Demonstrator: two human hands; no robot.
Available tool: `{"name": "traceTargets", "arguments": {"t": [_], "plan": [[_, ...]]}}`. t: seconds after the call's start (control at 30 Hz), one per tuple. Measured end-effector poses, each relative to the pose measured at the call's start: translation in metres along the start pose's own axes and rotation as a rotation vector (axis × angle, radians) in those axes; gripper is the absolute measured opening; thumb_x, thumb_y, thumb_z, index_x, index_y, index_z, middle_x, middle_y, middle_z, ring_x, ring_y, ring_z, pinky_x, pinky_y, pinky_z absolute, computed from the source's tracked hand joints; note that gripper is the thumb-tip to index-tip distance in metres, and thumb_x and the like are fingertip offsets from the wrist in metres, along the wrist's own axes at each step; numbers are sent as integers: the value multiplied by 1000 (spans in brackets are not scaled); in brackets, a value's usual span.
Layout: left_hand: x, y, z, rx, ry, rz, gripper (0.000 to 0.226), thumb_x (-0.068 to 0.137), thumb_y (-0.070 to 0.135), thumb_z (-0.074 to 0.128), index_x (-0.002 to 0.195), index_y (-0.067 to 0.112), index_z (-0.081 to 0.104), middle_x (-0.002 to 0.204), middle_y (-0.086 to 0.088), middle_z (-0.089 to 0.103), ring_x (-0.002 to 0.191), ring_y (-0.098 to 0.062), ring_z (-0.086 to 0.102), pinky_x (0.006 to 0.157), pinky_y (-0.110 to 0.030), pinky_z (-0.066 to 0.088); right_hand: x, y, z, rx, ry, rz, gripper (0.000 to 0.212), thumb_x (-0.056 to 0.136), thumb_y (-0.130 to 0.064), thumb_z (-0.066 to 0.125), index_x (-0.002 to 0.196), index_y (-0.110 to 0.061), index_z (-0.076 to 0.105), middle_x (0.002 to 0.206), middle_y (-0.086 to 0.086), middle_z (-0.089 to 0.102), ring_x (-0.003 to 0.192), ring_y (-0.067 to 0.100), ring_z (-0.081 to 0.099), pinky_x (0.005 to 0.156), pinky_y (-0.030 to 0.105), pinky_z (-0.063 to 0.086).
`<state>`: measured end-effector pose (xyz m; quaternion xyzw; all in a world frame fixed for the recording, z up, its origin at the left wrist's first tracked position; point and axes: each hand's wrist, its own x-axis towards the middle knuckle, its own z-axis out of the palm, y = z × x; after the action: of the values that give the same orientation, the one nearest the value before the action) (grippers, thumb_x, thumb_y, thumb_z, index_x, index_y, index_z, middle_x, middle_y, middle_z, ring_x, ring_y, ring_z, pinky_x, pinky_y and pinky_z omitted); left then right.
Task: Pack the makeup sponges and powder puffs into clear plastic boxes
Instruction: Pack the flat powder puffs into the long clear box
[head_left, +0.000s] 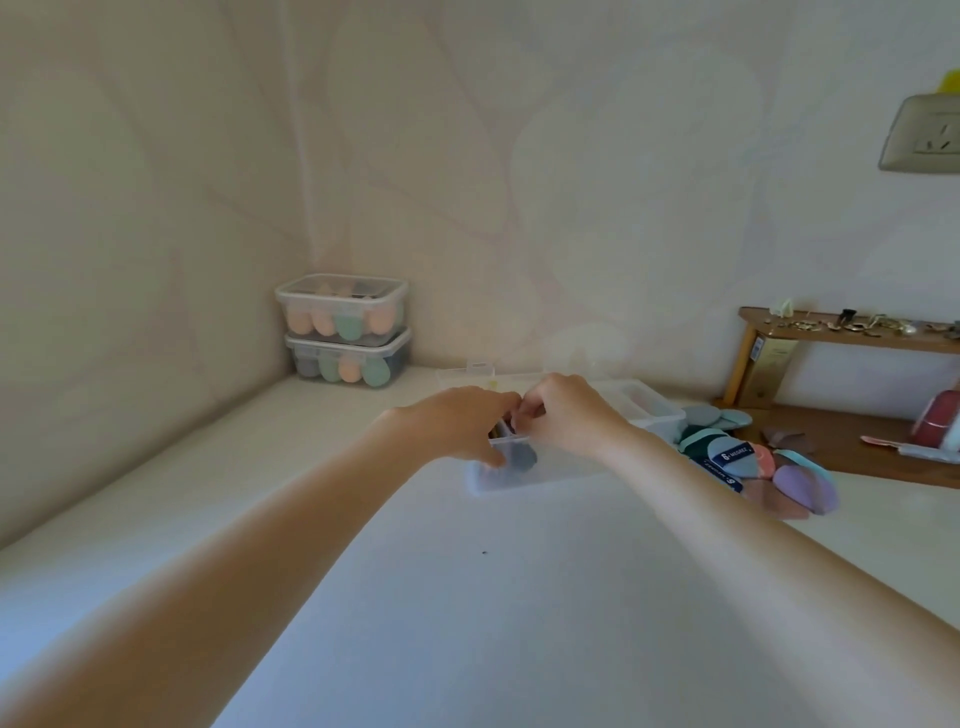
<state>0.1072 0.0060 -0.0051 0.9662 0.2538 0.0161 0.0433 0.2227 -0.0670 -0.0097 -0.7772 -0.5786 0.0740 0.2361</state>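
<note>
A clear plastic box (540, 475) stands open on the white table in front of me. Both hands meet over its left end. My left hand (457, 426) curls its fingers round dark powder puffs (519, 457) standing at the box's edge. My right hand (563, 413) pinches the top of the same pack with curled fingers. Loose powder puffs (779, 475) in blue, purple, pink and teal lie in a heap to the right of the box. Two closed clear boxes (345, 330) with orange and green sponges are stacked in the far corner.
Another clear box (654, 410) and a lid (483, 371) sit behind my hands. A wooden shelf (841, 332) with small items stands at the right over a brown tabletop (857, 447) with a red object (940, 423). A wall socket (924, 135) is upper right.
</note>
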Motion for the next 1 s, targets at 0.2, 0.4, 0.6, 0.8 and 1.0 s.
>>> {"name": "traceTargets", "arguments": {"t": [0.2, 0.4, 0.6, 0.8, 1.0], "plan": [[7, 11, -10, 123, -107, -19, 55, 80, 23, 69, 131, 21, 46, 124, -2, 57, 101, -21, 54, 79, -27, 40, -11, 15, -21, 130, 104, -41, 23, 86, -14, 57, 74, 2, 67, 57, 10, 56, 54, 19, 45, 49, 21, 34], [13, 34, -20, 261, -268, -53, 57, 88, 20, 59, 141, 22, 37, 132, -3, 51, 92, -21, 51, 63, -22, 46, -30, 52, -55, -100, 558, 74, 22, 91, -15, 51, 81, -5, 68, 83, 11, 67, 101, 29, 50, 72, 32, 40], [15, 46, -20, 303, -304, -120, 51, 92, 15, 54, 140, 19, 38, 126, -7, 50, 89, -21, 44, 49, -20, 33, -51, 117, -50, -310, 84, 563, 37, 95, -16, 41, 132, -15, 47, 136, 15, 43, 124, 39, 41, 101, 41, 36], [11, 47, -21, 262, -305, -145, 54, 92, 16, 54, 142, 22, 35, 134, -5, 48, 90, -19, 45, 51, -19, 33, -58, 130, -41, -404, 136, 468, 27, 94, -9, 47, 120, -13, 51, 129, 14, 35, 114, 34, 43, 95, 38, 42], [9, 37, -20, 198, -261, -125, 51, 89, 23, 58, 137, 21, 41, 130, -4, 51, 91, -18, 48, 55, -17, 37, -44, 102, -72, -41, 428, 307, 19, 85, 5, 53, 100, -7, 58, 114, 14, 50, 97, 32, 56, 83, 39, 50]]}}
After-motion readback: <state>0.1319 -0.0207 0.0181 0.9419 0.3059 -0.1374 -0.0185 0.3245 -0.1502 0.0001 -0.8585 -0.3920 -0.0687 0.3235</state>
